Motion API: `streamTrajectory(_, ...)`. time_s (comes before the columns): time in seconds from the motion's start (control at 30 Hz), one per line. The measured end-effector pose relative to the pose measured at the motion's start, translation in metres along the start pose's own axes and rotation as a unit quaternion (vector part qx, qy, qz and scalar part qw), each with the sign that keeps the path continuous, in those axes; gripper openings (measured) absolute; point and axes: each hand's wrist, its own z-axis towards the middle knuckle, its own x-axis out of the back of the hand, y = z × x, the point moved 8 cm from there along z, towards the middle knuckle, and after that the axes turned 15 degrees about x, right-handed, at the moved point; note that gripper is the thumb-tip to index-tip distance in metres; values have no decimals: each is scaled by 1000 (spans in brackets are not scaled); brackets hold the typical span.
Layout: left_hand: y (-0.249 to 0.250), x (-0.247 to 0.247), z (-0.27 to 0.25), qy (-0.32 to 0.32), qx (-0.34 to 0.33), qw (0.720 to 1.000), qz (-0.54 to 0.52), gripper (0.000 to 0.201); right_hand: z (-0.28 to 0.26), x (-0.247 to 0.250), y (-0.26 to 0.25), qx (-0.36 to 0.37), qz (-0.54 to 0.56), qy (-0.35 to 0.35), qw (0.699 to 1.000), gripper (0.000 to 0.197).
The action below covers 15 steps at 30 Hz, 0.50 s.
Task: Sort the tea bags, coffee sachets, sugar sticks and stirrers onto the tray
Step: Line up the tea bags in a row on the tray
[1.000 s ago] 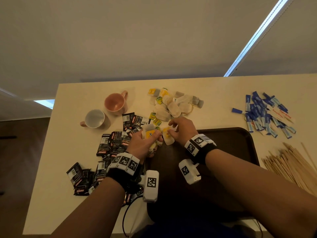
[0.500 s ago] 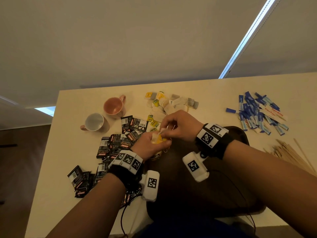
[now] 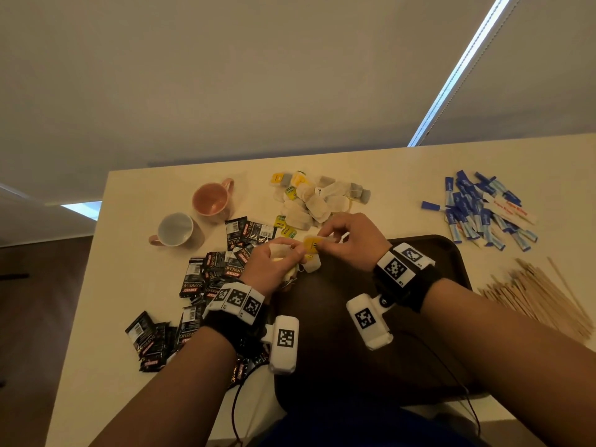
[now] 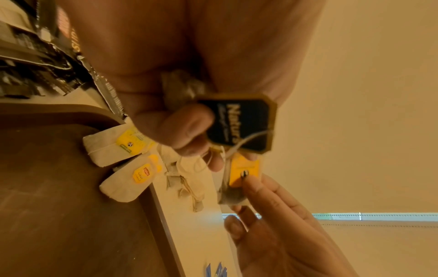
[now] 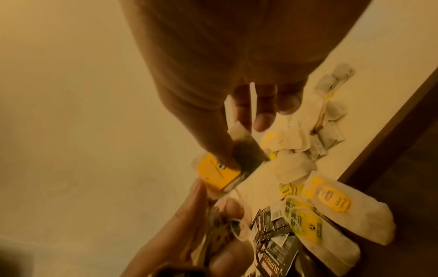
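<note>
My left hand (image 3: 290, 253) grips a small bunch of tea bags (image 4: 182, 88) above the far left corner of the dark brown tray (image 3: 429, 253); a dark blue tag (image 4: 239, 123) hangs from it. My right hand (image 3: 325, 240) pinches a yellow-tagged tea bag (image 5: 215, 172) right against that bunch. Two tea bags (image 4: 111, 150) lie on the tray's corner below. The loose tea bag pile (image 3: 316, 201) sits just beyond the hands. Black coffee sachets (image 3: 213, 272) spread to the left.
Blue and white sugar sticks (image 3: 477, 211) lie at the far right, wooden stirrers (image 3: 541, 295) right of the tray. A pink mug (image 3: 211, 200) and a white mug (image 3: 176, 229) stand at the far left. The table's left edge runs near the sachets.
Both hands have lifted off the tea bag pile and come together over the tray's corner. The right hand now pinches a yellow-tagged bag beside the left hand's bunch.
</note>
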Motion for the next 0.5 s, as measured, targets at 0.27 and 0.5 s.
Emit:
streamTrajectory(0.27,-14,9,8,28,43,997,-56,15,-23,-15,66,-158,-21,-13,987,11)
streamTrajectory(0.5,-24,16,11,41,65,991,-114,23,-28,-61,84,-218,-24,-123,968,12)
